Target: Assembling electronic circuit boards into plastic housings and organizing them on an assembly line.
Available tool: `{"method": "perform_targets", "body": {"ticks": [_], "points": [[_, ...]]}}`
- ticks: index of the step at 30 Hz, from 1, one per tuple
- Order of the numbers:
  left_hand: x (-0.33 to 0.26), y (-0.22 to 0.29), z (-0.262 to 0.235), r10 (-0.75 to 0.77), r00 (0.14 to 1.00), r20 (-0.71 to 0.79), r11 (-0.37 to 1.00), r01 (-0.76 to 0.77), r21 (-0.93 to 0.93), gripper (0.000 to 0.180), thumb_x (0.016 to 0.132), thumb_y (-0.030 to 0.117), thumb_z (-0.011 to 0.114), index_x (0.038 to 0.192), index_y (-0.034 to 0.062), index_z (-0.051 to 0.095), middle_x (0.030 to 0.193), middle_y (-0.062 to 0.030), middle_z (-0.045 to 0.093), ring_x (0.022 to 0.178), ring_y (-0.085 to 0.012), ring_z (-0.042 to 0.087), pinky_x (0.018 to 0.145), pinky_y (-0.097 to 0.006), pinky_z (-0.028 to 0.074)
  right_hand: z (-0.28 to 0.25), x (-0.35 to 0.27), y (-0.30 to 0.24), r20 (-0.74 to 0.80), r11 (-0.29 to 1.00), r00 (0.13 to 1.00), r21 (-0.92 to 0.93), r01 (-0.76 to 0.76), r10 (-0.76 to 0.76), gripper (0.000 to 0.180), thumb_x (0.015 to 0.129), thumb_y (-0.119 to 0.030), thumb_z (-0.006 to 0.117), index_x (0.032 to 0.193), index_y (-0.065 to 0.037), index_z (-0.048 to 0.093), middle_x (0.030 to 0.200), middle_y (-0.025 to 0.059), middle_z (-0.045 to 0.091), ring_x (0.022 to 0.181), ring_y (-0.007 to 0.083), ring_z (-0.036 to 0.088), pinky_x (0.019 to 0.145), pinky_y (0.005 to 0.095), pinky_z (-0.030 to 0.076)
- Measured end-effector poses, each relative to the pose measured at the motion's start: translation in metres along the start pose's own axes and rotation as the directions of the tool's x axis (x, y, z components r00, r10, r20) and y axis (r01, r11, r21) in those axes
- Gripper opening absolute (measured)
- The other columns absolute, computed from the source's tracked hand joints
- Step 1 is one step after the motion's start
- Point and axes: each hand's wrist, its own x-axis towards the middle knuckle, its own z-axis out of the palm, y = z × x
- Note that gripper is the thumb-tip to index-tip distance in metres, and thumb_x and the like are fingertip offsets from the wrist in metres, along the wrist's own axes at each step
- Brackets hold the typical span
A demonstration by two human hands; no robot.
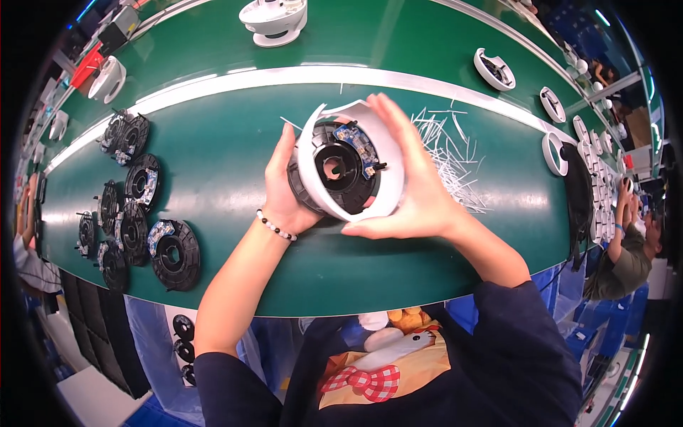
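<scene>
Above the green bench, my two hands hold a white curved plastic shell (388, 178) and a round black plastic base (304, 191) together. A blue circuit board (350, 136) sits on the base, seen through the shell's opening. My left hand (284, 186) grips the black base from the left, its thumb up along the edge and its other fingers partly hidden behind. My right hand (423, 192) wraps the shell's right side, fingers over the top and thumb at the lower rim. Shell and base overlap; whether they are seated together I cannot tell.
Several black bases with circuit boards (174, 255) lie at the left of the bench (356, 277). Thin white strips (448, 167) are heaped to the right. White housings (274, 21) stand on the green belt beyond. Another person (626, 249) works at far right.
</scene>
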Motion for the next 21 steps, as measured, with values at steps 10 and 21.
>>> {"method": "perform_targets", "body": {"ticks": [10,21], "points": [[0.000,-0.005,0.000,0.029,0.999,0.023,0.998,-0.027,-0.062,0.050,0.089,0.042,0.027,0.114,0.0035,0.046,0.110,-0.0124,0.052,0.099,-0.0236,0.052,0.087,-0.037,0.043,0.001,-0.003,-0.007,0.041,0.983,0.998,-0.176,0.044,-0.038,0.108,0.045,-0.035,0.078,0.128,0.002,0.020,0.127,0.0256,0.025,0.115,0.0414,0.027,0.095,0.0471,0.027],[-0.004,-0.006,0.004,-0.105,0.991,-0.087,0.994,0.102,-0.035,0.078,0.076,0.071,0.023,0.114,0.0062,0.046,0.108,-0.0119,0.052,0.099,-0.0239,0.052,0.084,-0.039,0.046,-0.006,0.008,0.001,0.236,0.976,0.969,-0.183,0.118,-0.073,0.106,0.042,-0.035,0.079,0.125,0.003,0.024,0.128,0.0238,0.026,0.116,0.0414,0.027,0.096,0.0459,0.028]]}}
